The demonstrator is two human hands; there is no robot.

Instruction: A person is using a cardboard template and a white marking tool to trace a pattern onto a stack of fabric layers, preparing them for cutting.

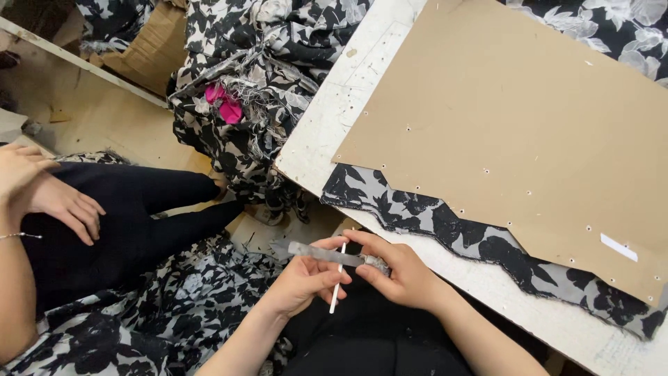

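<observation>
Low in the centre of the frame, the left hand (300,282) pinches a thin white stick (337,280) between curled fingers, while the right hand (396,271) clamps one end of a flat grey blade (324,253) (worn-looking). Upper right, a brown cardboard pattern (515,132) lies on floral fabric (417,212) across the white table (327,125).

Between the left hand (300,282) and right hand (403,275) lies a dull grey metal blade (327,253) and a thin, smooth white stick (337,287). Beyond the right hand: matt brown cardboard pattern (529,132), frayed floral cloth (445,223), scuffed white desk (327,132).
</observation>
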